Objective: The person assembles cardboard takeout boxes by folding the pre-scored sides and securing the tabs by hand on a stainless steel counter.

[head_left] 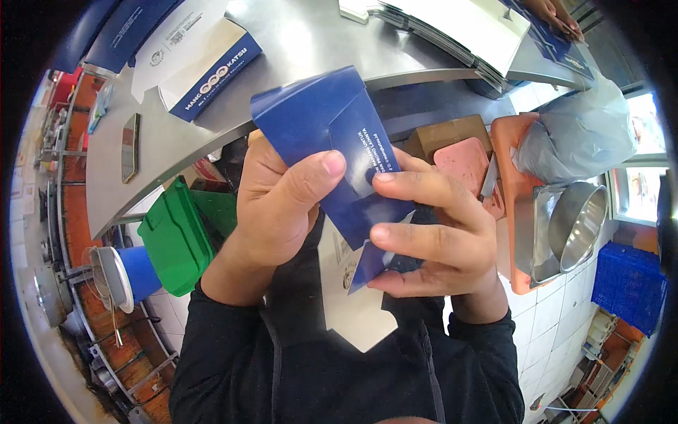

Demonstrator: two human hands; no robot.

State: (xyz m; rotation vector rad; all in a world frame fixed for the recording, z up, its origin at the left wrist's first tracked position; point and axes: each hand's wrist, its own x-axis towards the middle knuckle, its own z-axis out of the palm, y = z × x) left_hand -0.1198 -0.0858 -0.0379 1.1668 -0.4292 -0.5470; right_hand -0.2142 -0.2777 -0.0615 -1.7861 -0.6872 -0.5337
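Left hand [268,201] and right hand [452,244]: both clamped on one part-folded blue box [311,116], held by the near edge of the metal table [304,35]. Phone [131,148] and second box [219,81]: placed on the table's left part.

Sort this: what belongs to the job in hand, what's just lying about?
Probably the job: blue carton, held by left hand and right hand; similar carton on metal table.

Seemingly lying about: phone, green container, steel bowl, blue crate.

phone [131,148] and carton [217,80] on steel table [304,42]
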